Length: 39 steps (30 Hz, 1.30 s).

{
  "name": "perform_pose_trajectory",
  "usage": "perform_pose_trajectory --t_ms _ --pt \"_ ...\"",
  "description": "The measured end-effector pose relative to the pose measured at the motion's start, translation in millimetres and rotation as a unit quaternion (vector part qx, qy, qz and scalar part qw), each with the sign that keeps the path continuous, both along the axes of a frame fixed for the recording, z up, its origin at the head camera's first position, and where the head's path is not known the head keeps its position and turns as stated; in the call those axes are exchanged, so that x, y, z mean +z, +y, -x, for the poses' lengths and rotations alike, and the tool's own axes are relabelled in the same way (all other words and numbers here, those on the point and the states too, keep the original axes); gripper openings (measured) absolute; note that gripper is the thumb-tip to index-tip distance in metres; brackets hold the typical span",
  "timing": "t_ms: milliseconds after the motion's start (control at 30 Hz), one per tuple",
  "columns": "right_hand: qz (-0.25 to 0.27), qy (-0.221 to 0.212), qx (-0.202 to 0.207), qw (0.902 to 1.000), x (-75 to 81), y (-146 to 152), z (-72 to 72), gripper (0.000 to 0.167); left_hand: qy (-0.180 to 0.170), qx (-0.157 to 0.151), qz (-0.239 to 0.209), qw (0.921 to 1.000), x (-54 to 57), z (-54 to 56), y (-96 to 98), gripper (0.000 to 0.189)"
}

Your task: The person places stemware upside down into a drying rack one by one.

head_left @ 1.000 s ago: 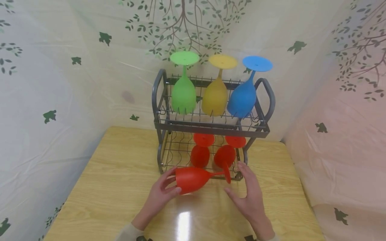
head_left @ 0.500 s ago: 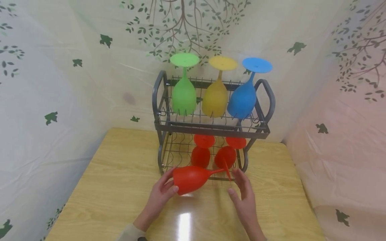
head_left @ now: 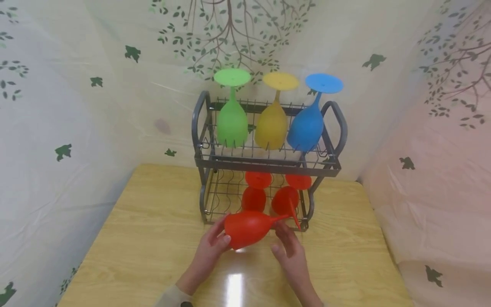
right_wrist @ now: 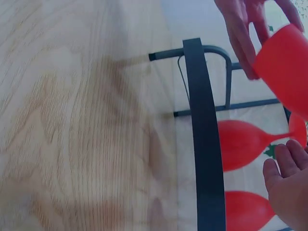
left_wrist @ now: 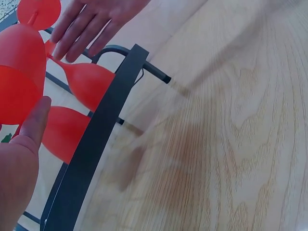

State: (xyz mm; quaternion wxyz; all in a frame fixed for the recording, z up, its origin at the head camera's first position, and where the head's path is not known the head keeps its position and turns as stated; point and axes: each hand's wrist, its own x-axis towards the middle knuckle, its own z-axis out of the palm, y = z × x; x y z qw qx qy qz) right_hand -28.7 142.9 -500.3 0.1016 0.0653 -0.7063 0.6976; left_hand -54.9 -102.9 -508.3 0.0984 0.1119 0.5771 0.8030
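Note:
My left hand holds a red wine glass by its bowl near the rim, thumb in front. The glass lies sideways in the air, stem and foot to the right. My right hand is just below the stem, fingers loosely bent and not closed round it; whether a fingertip touches the glass I cannot tell. Behind, on the lower tier of a dark metal dish rack, two red wine glasses stand upside down: a left one and a right one, the latter partly covered by the held glass's foot.
On the upper tier a green glass, a yellow glass and a blue glass stand upside down, the blue one tilted. The rack stands on a wooden table, before a leaf-patterned cloth.
My right hand has moved left, from beside the foot to under the stem. The left hand has shifted slightly right with the red wine glass, still sideways. The racked glasses stay put.

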Motion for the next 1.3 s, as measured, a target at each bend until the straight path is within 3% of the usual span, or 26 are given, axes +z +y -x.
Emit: perform_pose_trajectory --t_ms 267,700,933,1033,1133,1200,1300 --pt "-0.035 -0.046 0.011 0.9983 5.0 -15 -2.3 0.059 -0.007 -0.023 -0.016 0.9996 -1.6 -1.0 8.0 0.065" --pt "-0.033 -0.093 -0.02 0.9949 7.1 -23 3.7 0.06 -0.007 -0.063 -0.038 0.9973 -5.2 -0.9 4.8 0.07" --pt "-0.023 -0.071 -0.017 0.9971 8.0 -28 5.9 0.061 -0.004 -0.081 -0.043 0.9958 -2.5 -1.9 -5.5 0.077" --pt "-0.025 -0.057 -0.018 0.9979 6.9 -31 8.9 0.062 0.003 -0.035 -0.031 0.9989 0.7 -1.4 -12.2 0.068" --pt "-0.04 -0.041 -0.02 0.9981 6.8 -33 13.1 0.066 0.062 0.04 0.027 0.9969 0.6 -2.1 -21.9 0.054" --pt "-0.049 -0.031 -0.019 0.9981 7.8 -35 15.8 0.066 0.116 0.089 0.087 0.9855 -1.6 -1.5 -29.4 0.049" --pt "-0.065 -0.009 -0.014 0.9978 9.5 -36 20.4 0.062 0.205 0.143 0.183 0.9508 -7.4 2.1 -42.2 0.052"
